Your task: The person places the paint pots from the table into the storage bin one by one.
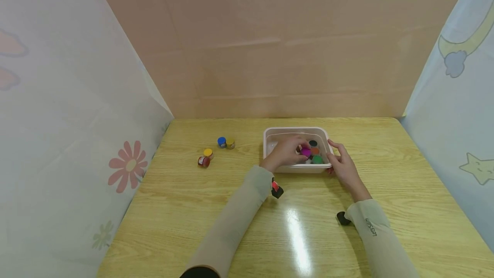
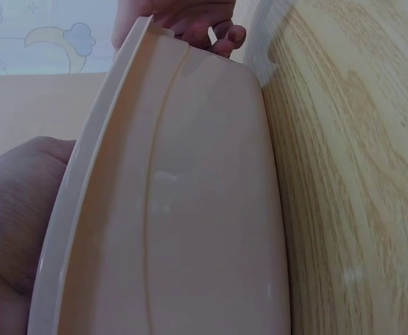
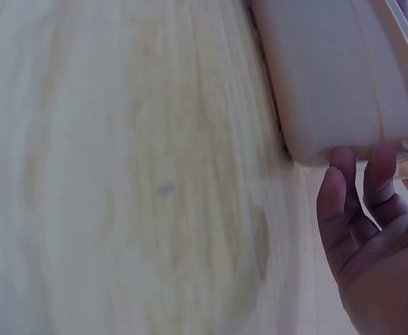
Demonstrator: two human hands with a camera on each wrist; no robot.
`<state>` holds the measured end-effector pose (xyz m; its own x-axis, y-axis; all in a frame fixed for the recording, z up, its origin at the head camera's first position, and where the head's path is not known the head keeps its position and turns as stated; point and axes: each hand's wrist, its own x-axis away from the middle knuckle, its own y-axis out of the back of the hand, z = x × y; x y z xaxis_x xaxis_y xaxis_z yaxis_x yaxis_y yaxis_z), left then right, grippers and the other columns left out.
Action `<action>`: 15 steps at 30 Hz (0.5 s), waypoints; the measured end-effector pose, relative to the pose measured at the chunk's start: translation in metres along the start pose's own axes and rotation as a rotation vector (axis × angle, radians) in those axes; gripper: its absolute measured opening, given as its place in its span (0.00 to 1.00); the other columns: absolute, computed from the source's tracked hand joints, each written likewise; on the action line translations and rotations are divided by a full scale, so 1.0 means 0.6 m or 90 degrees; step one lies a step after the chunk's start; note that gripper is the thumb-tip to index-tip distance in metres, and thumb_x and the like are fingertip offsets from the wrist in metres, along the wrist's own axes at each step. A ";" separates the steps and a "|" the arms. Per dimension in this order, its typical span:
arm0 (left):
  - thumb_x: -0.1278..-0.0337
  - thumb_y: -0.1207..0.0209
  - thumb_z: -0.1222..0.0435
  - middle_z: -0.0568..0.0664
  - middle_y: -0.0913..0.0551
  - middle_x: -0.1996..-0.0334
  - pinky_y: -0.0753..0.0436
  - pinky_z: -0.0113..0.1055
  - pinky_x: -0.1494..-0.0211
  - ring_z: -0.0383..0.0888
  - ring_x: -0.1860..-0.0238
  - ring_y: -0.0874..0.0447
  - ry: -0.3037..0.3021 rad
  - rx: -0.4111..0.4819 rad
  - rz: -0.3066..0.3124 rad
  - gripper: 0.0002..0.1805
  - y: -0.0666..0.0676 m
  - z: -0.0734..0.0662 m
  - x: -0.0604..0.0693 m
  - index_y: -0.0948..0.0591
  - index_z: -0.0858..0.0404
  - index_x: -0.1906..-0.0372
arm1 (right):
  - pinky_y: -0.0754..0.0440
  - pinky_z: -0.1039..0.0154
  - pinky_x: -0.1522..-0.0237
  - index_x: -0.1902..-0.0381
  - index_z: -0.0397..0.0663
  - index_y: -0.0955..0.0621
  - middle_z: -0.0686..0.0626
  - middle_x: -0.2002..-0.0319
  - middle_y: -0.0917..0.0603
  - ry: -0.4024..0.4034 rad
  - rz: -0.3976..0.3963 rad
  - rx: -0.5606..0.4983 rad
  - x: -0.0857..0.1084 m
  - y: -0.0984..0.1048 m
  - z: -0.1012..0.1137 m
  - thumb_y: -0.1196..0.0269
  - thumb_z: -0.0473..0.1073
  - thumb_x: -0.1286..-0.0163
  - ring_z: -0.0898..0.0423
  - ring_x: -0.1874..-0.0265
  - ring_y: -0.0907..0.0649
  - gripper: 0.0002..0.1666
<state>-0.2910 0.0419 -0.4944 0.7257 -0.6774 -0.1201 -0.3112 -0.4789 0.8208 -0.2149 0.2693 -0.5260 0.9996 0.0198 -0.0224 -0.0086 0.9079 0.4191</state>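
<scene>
A pale pink plastic tub (image 1: 270, 140) stands on the table with several small paint jars inside. My left hand (image 1: 286, 151) reaches over its near rim. Thumb and fingers pinch a purple-lidded paint jar (image 1: 305, 152) in the tub. Around it lie a green-lidded jar (image 1: 317, 159), an orange-red one (image 1: 315, 151) and a dark-lidded one (image 1: 313, 143). At the tub's right end, my right hand (image 1: 344, 167) grips the rim and end wall. In the right wrist view its fingertips (image 3: 380, 164) touch the tub wall. The left wrist view hides the left fingers behind the rim.
Left of the tub stand a blue-lidded jar (image 1: 221, 142) and a yellowish jar (image 1: 230, 143) side by side. Nearer are a yellow-lidded jar (image 1: 208, 153) and a dark red jar (image 1: 203, 161) on its side. A brown panel (image 1: 285, 55) rises behind the wooden table (image 1: 173, 209).
</scene>
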 end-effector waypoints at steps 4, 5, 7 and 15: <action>0.38 0.28 0.61 0.42 0.18 0.41 0.22 0.20 0.51 0.38 0.52 0.18 -0.007 0.016 0.002 0.18 0.000 0.002 0.002 0.14 0.56 0.44 | 0.16 0.60 0.72 0.17 0.49 0.46 0.20 0.46 0.20 0.003 0.002 0.000 0.000 0.000 -0.001 0.54 0.50 0.14 0.54 0.75 0.17 0.35; 0.38 0.28 0.61 0.43 0.19 0.41 0.23 0.20 0.51 0.38 0.52 0.18 -0.010 0.020 0.003 0.18 0.000 0.002 0.002 0.14 0.56 0.44 | 0.16 0.60 0.72 0.17 0.49 0.46 0.20 0.46 0.20 0.004 0.002 0.000 0.000 0.000 -0.001 0.54 0.50 0.14 0.54 0.75 0.17 0.35; 0.38 0.28 0.61 0.44 0.19 0.40 0.23 0.19 0.52 0.38 0.53 0.18 -0.016 0.027 0.005 0.18 0.000 0.003 0.003 0.14 0.57 0.44 | 0.16 0.60 0.72 0.17 0.49 0.46 0.20 0.46 0.20 0.006 0.001 0.000 0.000 0.000 -0.003 0.54 0.50 0.14 0.54 0.75 0.17 0.34; 0.38 0.28 0.61 0.44 0.18 0.45 0.24 0.17 0.54 0.38 0.54 0.18 -0.032 0.022 0.013 0.15 0.000 0.003 0.003 0.14 0.55 0.47 | 0.15 0.59 0.71 0.17 0.49 0.46 0.20 0.44 0.21 0.001 0.000 -0.002 -0.003 0.001 -0.011 0.54 0.50 0.14 0.52 0.75 0.16 0.34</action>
<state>-0.2908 0.0399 -0.4957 0.6874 -0.7142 -0.1317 -0.3481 -0.4832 0.8034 -0.2169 0.2725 -0.5320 0.9995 0.0200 -0.0240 -0.0081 0.9090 0.4168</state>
